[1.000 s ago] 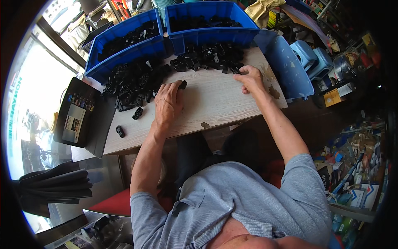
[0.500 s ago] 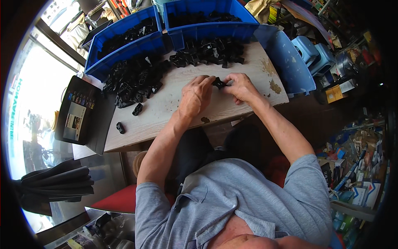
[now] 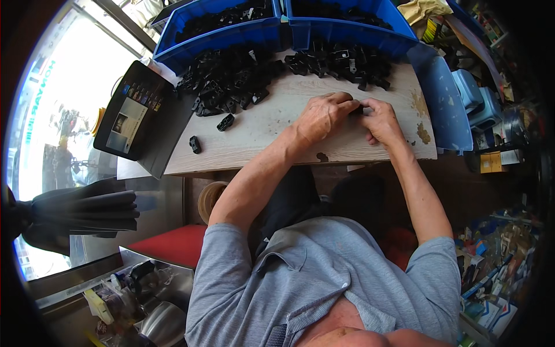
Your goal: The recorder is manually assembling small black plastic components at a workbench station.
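Observation:
Over the front right part of the table, my two hands meet at a small black plastic part (image 3: 358, 109). My left hand (image 3: 324, 117) is closed, its fingertips pressed on the part's left side. From the right, my right hand (image 3: 381, 122) pinches it between thumb and index finger. The fingers cover most of the part, so its shape does not show. Behind my hands lie a left heap of black plastic parts (image 3: 225, 78) and a right heap of similar parts (image 3: 347, 65). Two separate black parts, one (image 3: 225, 122) nearer the heap and one (image 3: 195, 144) near the table's left edge, lie apart.
A left blue bin (image 3: 222, 40) and a right blue bin (image 3: 352, 33), both holding black parts, line the back of the pale wooden table (image 3: 272, 141). A dark tablet (image 3: 128, 118) stands at the left. Beyond the right edge is a light blue tub (image 3: 442, 104).
The whole view has shifted, so the table sits further right and higher. Both hands still grip the black part, a little closer to the table's right edge, and their fingers now cover more of it.

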Action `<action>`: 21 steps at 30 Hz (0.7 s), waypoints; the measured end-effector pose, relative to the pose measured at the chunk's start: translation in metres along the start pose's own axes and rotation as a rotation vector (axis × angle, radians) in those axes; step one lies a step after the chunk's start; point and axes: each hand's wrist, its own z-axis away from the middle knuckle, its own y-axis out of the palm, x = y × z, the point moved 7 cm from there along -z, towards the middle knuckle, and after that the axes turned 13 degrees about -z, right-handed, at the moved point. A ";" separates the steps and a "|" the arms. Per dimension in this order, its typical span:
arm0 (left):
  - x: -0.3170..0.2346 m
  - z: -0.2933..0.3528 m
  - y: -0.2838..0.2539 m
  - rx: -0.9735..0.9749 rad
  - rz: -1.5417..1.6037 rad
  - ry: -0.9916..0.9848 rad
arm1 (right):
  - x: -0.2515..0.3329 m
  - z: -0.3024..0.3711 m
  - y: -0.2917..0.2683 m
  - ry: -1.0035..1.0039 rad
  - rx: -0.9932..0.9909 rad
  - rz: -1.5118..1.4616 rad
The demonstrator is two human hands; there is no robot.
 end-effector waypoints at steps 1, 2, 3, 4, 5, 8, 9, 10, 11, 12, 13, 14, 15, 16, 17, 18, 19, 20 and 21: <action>0.001 0.001 0.001 0.004 -0.006 -0.009 | -0.001 0.000 0.001 -0.003 -0.004 0.012; 0.001 0.002 0.001 0.001 0.001 0.000 | -0.002 -0.001 0.001 -0.006 -0.009 0.024; 0.002 0.003 0.001 -0.002 0.008 0.009 | -0.005 -0.003 0.002 0.003 0.005 0.023; 0.004 0.004 0.001 0.003 0.000 -0.003 | -0.006 -0.004 0.006 0.006 0.019 0.020; 0.005 0.005 0.002 0.019 0.007 0.007 | -0.005 -0.003 0.008 -0.004 0.010 0.023; 0.004 0.008 0.003 0.020 0.003 0.020 | -0.006 -0.002 0.012 -0.014 0.008 0.002; 0.003 0.009 0.002 0.002 0.000 0.035 | -0.007 -0.003 0.010 -0.024 0.003 0.006; 0.005 0.011 0.003 0.007 -0.005 0.026 | -0.008 -0.003 0.010 -0.033 -0.001 0.008; 0.007 0.012 0.004 -0.006 0.024 0.037 | -0.007 -0.003 0.010 -0.031 0.007 0.016; 0.008 0.013 0.004 -0.020 0.054 0.049 | -0.006 -0.001 0.011 -0.028 0.014 0.015; 0.008 0.013 0.005 -0.016 0.057 0.049 | -0.007 0.001 0.008 -0.024 -0.006 0.024; 0.007 0.011 0.006 -0.012 0.075 0.051 | -0.007 0.001 0.006 -0.020 -0.027 0.035; 0.006 0.009 0.008 -0.009 0.093 0.054 | -0.009 0.000 0.005 -0.016 -0.032 0.033; 0.006 0.007 0.012 -0.008 0.104 0.060 | -0.009 -0.001 0.001 -0.017 -0.027 0.016; 0.007 0.004 0.014 -0.016 0.119 0.071 | -0.010 -0.002 -0.003 -0.020 -0.023 -0.001; 0.008 0.001 0.017 -0.026 0.135 0.083 | -0.010 -0.005 -0.006 -0.016 -0.036 0.000; 0.009 -0.001 0.020 -0.026 0.148 0.091 | -0.010 -0.009 -0.004 -0.009 -0.020 -0.008; 0.013 -0.002 0.023 -0.020 0.147 0.081 | -0.009 -0.012 -0.005 -0.002 -0.008 -0.017; 0.015 -0.004 0.027 -0.014 0.147 0.073 | -0.010 -0.015 -0.006 0.010 0.008 -0.018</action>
